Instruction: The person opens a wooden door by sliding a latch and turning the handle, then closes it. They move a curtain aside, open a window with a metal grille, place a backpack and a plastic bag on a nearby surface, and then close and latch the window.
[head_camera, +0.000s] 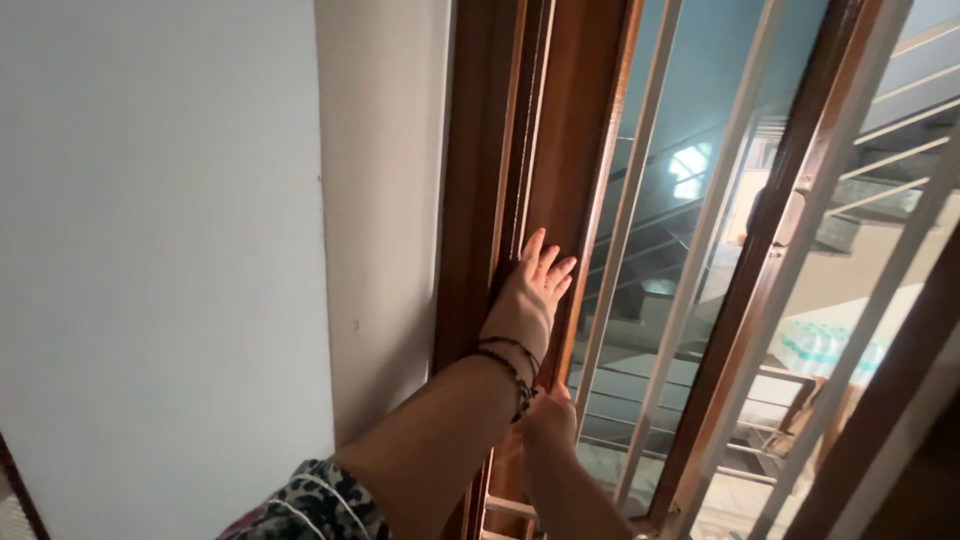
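My left hand (530, 295) lies flat against the brown wooden window sash (575, 150), fingers spread and pointing up. Dark beaded bracelets (515, 365) circle its wrist, and a patterned sleeve (315, 505) shows lower down. My right hand (548, 418) rests on the same sash just below, tucked behind the left wrist. Its fingers are hidden, so I cannot see if they grip the wood. The sash sits against the outer wooden window frame (470, 200).
A white wall (160, 250) fills the left side. Pale metal grille bars (640, 200) run behind the glass, with a second wooden sash and its latch (785, 215) to the right. A staircase with railings (880, 150) shows outside.
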